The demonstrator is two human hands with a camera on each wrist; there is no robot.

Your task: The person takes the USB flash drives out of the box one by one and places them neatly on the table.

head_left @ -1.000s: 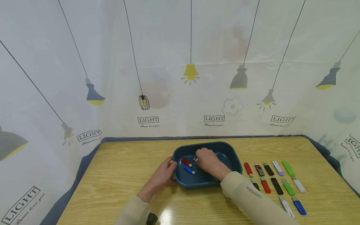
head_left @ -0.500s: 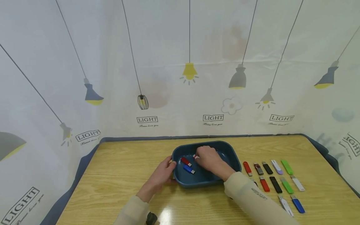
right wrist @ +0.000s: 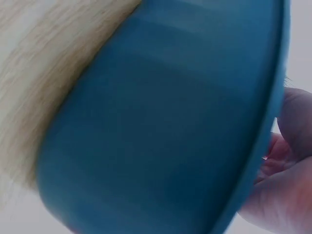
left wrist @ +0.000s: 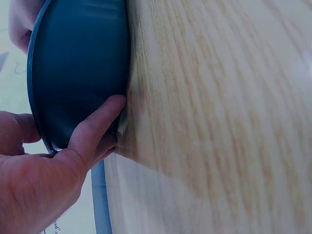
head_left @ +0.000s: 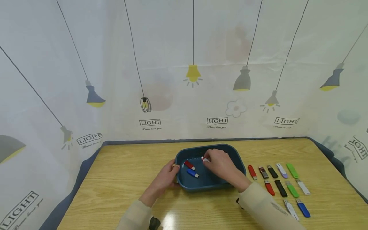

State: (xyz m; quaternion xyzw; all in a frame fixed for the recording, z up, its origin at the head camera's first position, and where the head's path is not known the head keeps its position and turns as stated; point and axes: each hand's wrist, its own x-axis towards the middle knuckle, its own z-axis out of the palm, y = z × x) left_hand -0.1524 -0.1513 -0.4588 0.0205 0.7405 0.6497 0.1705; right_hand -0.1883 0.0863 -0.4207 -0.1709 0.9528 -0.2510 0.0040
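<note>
A dark blue tray (head_left: 201, 189) stands on the wooden table. My left hand (head_left: 164, 176) grips its left end, thumb over the rim; in the left wrist view its fingers (left wrist: 100, 119) lie against the outer wall. Inside the tray my right hand (head_left: 221, 163) pinches a small red-and-white USB stick (head_left: 203, 158), mostly covered by the fingers. A red USB stick (head_left: 189, 165) and a blue USB stick (head_left: 192, 173) lie side by side in the tray's left part. In the right wrist view, the tray wall (right wrist: 156, 122) hides most of my right hand (right wrist: 287, 170).
Right of the tray, several USB sticks lie in rows on the table, among them a red one (head_left: 252, 172), a black one (head_left: 280, 188), a green one (head_left: 292, 171) and a blue one (head_left: 303, 208). Behind the table hangs a lamp-printed cloth (head_left: 172, 70).
My right hand has shifted slightly right and risen a little inside the tray, bringing the red-and-white USB stick with it. The left hand keeps its grip on the tray.
</note>
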